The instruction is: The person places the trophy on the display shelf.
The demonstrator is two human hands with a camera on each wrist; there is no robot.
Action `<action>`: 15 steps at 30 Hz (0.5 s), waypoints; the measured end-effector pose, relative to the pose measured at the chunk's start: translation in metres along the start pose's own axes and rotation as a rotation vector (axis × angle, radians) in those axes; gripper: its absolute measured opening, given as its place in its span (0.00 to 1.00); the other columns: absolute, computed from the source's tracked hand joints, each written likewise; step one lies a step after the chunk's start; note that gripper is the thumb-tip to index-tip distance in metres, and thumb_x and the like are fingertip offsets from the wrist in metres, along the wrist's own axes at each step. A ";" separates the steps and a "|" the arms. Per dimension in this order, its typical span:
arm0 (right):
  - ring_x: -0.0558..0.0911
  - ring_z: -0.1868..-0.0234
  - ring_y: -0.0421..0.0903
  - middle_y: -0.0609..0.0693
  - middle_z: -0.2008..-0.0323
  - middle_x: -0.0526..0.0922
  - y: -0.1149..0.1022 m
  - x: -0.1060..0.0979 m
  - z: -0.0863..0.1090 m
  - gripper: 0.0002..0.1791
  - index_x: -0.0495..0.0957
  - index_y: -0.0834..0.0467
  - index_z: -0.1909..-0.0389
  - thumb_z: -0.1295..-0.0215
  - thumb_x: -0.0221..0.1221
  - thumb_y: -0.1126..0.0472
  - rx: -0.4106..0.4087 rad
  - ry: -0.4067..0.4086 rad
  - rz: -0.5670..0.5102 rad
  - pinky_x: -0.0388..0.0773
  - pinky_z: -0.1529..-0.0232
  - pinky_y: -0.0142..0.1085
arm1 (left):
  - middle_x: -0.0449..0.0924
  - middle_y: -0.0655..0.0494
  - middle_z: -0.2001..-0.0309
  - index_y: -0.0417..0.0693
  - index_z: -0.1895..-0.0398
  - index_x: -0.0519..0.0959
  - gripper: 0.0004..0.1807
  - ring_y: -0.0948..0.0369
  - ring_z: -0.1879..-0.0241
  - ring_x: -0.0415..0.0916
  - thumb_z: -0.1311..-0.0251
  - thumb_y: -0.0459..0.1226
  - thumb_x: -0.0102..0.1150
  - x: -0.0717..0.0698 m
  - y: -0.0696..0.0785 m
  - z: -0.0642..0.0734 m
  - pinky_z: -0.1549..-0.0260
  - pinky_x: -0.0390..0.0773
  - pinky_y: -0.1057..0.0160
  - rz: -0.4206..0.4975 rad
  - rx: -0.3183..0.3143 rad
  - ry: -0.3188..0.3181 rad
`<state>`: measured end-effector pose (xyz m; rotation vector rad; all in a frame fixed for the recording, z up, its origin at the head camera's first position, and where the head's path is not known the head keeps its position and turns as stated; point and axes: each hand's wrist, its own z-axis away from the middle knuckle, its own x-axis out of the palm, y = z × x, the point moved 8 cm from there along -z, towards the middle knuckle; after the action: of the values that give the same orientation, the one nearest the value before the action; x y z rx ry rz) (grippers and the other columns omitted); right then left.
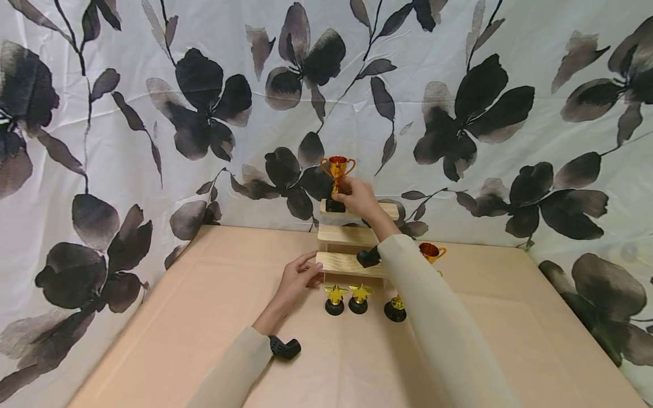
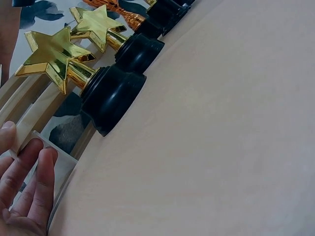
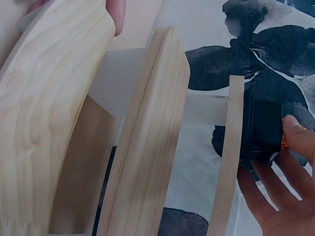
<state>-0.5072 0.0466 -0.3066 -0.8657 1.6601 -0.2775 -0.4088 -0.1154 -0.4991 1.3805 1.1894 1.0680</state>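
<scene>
I pinch the cup (image 1: 336,169) by its stem with my right hand (image 1: 358,198), likely keeping it upright at the stand's (image 1: 347,234) top-left edge; my left hand (image 1: 297,276) grips its bottom-left end, seemingly steadying.

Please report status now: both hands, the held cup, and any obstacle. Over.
Right hand holding gold trophy cup upright at top step. Left hand at left end of lowest step. Two star trophies in front, not blocking cup.
</scene>
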 end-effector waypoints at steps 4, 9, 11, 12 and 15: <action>0.83 0.40 0.57 0.58 0.45 0.85 0.002 -0.001 0.000 0.16 0.80 0.60 0.44 0.27 0.64 0.57 0.015 0.003 0.007 0.82 0.38 0.51 | 0.88 0.49 0.61 0.44 0.27 0.72 0.29 0.62 0.67 0.86 0.29 0.39 0.64 0.000 0.000 0.000 0.67 0.89 0.66 -0.005 -0.005 0.000; 0.83 0.39 0.57 0.58 0.43 0.85 0.006 -0.002 -0.001 0.17 0.80 0.60 0.42 0.27 0.63 0.57 0.028 -0.003 0.000 0.82 0.37 0.51 | 0.88 0.48 0.61 0.43 0.26 0.71 0.30 0.61 0.66 0.86 0.29 0.39 0.64 -0.001 0.000 -0.001 0.66 0.89 0.66 -0.008 -0.004 -0.001; 0.83 0.38 0.57 0.58 0.43 0.85 0.007 -0.001 -0.001 0.18 0.79 0.60 0.41 0.27 0.63 0.57 0.033 -0.002 -0.006 0.82 0.37 0.50 | 0.88 0.47 0.60 0.43 0.26 0.71 0.30 0.60 0.66 0.86 0.29 0.39 0.64 -0.001 0.000 -0.001 0.66 0.89 0.66 -0.011 -0.002 -0.003; 0.83 0.38 0.57 0.58 0.43 0.85 0.008 -0.001 -0.002 0.18 0.79 0.60 0.41 0.27 0.64 0.57 0.036 -0.001 -0.011 0.82 0.37 0.50 | 0.88 0.47 0.60 0.43 0.26 0.71 0.30 0.60 0.66 0.86 0.29 0.39 0.64 -0.001 0.000 -0.001 0.66 0.89 0.66 -0.009 -0.005 -0.001; 0.83 0.38 0.57 0.59 0.42 0.85 0.009 -0.001 -0.001 0.18 0.79 0.61 0.41 0.27 0.64 0.58 0.040 0.000 -0.022 0.82 0.37 0.50 | 0.89 0.47 0.60 0.43 0.26 0.71 0.30 0.60 0.66 0.86 0.29 0.39 0.64 0.000 0.000 -0.001 0.66 0.89 0.65 -0.013 -0.002 -0.002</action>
<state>-0.5116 0.0537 -0.3107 -0.8541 1.6410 -0.3247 -0.4095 -0.1158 -0.4992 1.3706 1.1942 1.0585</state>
